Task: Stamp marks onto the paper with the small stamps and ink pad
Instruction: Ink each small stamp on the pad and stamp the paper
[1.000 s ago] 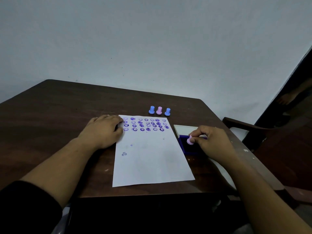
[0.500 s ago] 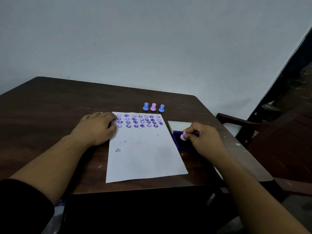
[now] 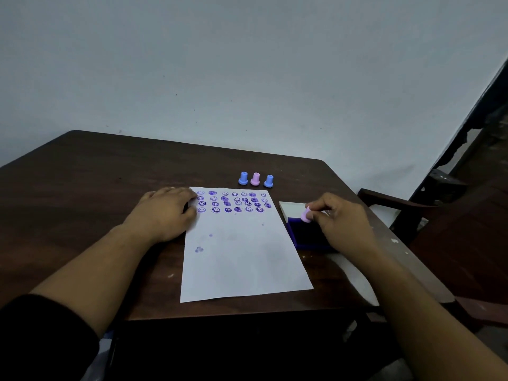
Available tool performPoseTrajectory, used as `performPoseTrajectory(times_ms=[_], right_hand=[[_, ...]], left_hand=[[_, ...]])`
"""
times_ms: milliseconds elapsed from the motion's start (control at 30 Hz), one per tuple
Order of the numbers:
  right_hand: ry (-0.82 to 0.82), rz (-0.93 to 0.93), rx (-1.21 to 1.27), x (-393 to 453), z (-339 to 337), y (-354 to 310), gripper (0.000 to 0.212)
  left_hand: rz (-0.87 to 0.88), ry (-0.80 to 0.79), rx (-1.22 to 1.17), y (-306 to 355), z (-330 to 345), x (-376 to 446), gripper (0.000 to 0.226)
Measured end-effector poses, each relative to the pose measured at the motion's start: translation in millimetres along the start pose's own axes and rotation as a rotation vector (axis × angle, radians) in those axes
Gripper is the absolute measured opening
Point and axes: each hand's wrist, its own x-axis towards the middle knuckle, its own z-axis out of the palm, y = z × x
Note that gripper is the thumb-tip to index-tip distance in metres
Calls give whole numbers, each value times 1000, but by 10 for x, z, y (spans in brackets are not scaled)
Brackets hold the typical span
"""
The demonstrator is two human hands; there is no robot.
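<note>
A white sheet of paper (image 3: 242, 257) lies on the dark wooden table (image 3: 82, 182), with rows of purple smiley marks across its top. My left hand (image 3: 165, 213) rests flat on the paper's upper left corner, fingers spread. My right hand (image 3: 341, 221) pinches a small pink stamp (image 3: 305, 215) just over the far edge of the blue ink pad (image 3: 302, 235). The pad's white lid (image 3: 291, 208) lies open behind it. Three more stamps stand in a row beyond the paper: blue (image 3: 243, 178), pink (image 3: 255, 179), blue (image 3: 268, 181).
A wooden chair (image 3: 395, 204) stands at the table's right side. A pale wall rises just behind the table. The table's right edge runs close to my right forearm.
The pink stamp in my right hand has risen slightly off the ink pad. My left hand has stayed on the paper. The head camera has shifted a little.
</note>
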Motion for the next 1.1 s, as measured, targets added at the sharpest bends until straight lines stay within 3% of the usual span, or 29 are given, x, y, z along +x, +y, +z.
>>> performPoseTrajectory(times_ms=[367, 1100], right_hand=[[-20, -2, 184, 488, 252, -418, 18], [-143, 37, -19, 530, 620, -413, 14]], left_hand=[[-4, 7, 0, 2, -1, -1, 50], [-15, -24, -9, 14, -31, -7, 54]])
